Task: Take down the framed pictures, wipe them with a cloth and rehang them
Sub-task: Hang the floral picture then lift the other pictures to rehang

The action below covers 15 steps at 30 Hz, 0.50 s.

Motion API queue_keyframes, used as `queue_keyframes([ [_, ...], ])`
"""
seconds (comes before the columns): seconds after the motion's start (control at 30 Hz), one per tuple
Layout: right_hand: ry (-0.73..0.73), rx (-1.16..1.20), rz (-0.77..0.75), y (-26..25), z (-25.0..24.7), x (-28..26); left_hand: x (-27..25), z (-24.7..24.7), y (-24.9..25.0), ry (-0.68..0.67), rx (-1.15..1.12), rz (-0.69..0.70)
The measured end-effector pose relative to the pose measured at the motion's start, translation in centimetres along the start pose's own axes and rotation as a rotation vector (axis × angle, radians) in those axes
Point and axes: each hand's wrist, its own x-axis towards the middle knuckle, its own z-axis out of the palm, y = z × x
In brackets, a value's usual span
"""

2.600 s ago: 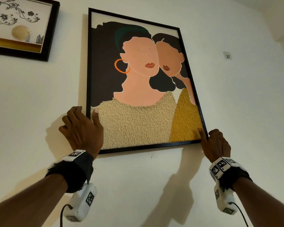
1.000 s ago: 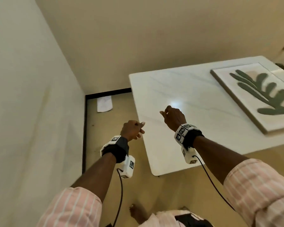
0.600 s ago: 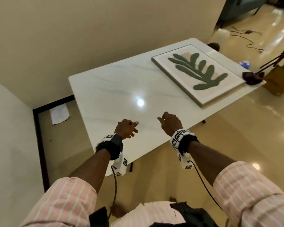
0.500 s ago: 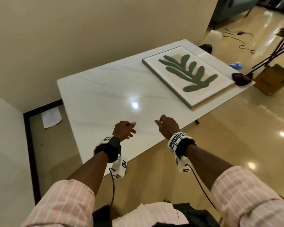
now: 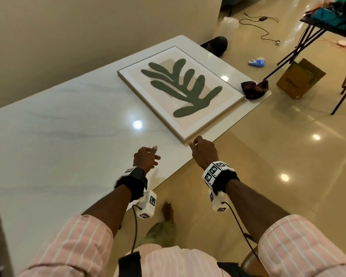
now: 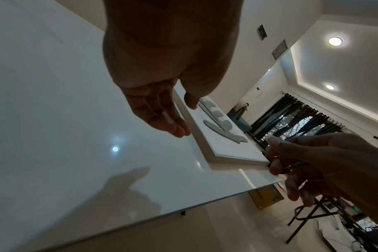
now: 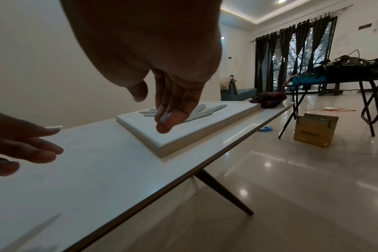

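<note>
A white-framed picture of a green leaf [image 5: 181, 90] [image 6: 222, 136] [image 7: 190, 126] lies flat on the white table [image 5: 58, 136]. A dark crumpled cloth [image 5: 253, 89] [image 7: 270, 99] sits on the table corner just past the frame's far end. My left hand [image 5: 147, 157] [image 6: 162, 109] hovers over the table near its front edge, fingers relaxed, empty. My right hand [image 5: 203, 151] [image 7: 162, 105] hangs just short of the frame's near corner, fingers loosely bent, holding nothing.
A beige wall runs behind the table. On the glossy floor to the right stand a cardboard box [image 5: 300, 80], a black folding stand [image 5: 308, 39], a blue item [image 5: 257, 62] and loose cables [image 5: 262, 27]. A dark round object [image 5: 218, 46] sits by the table's far end.
I let go of the portrait on the wall and turned down to the table. The view has closed in on the leaf picture, and both empty hands have drawn near its near corner.
</note>
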Motion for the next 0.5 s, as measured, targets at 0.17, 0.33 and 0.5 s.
queue_keyframes([
  [0.17, 0.006, -0.065, 0.065, 3.8, -3.6, 6.9, 6.1, 5.4, 5.1, -0.010, 0.027, -0.040],
  [0.33, -0.030, -0.161, 0.089, 7.3, -7.1, 14.1, 14.1, 9.4, 5.9, 0.024, 0.102, -0.117],
  [0.5, -0.124, -0.317, 0.026, 10.4, -9.2, 21.5, 16.4, 11.3, 8.0, 0.210, 0.250, -0.217],
])
